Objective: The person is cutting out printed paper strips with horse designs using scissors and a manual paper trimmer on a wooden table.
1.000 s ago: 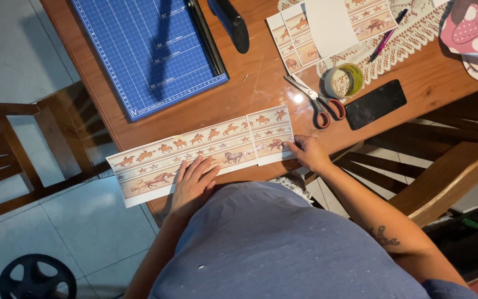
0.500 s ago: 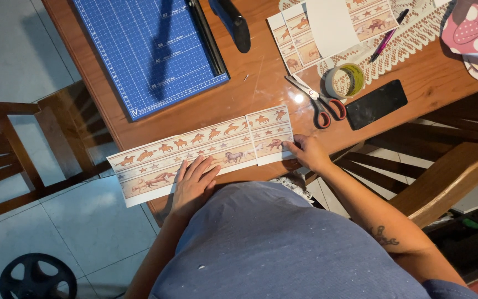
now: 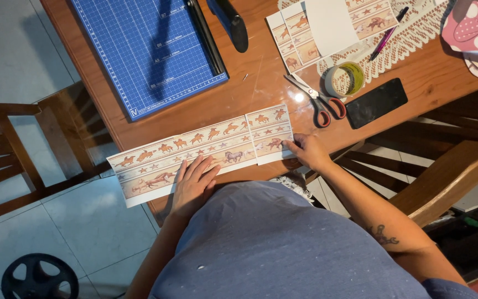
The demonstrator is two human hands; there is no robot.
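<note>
A long paper strip [image 3: 156,163] printed with horses and stars lies along the near edge of the wooden table [image 3: 250,91], overhanging it at the left. A shorter printed piece [image 3: 269,130] butts against its right end. My left hand [image 3: 192,185] rests flat, fingers spread, on the long strip's lower middle. My right hand [image 3: 308,150] pinches the lower right corner of the shorter piece at the table's edge.
A blue cutting mat with a trimmer arm [image 3: 150,50] lies at the back left. Red-handled scissors [image 3: 319,102], a tape roll [image 3: 345,78], a black phone [image 3: 376,102], more printed sheets [image 3: 327,25] and a pen [image 3: 385,40] sit to the right. Wooden chairs [image 3: 6,149] flank the table.
</note>
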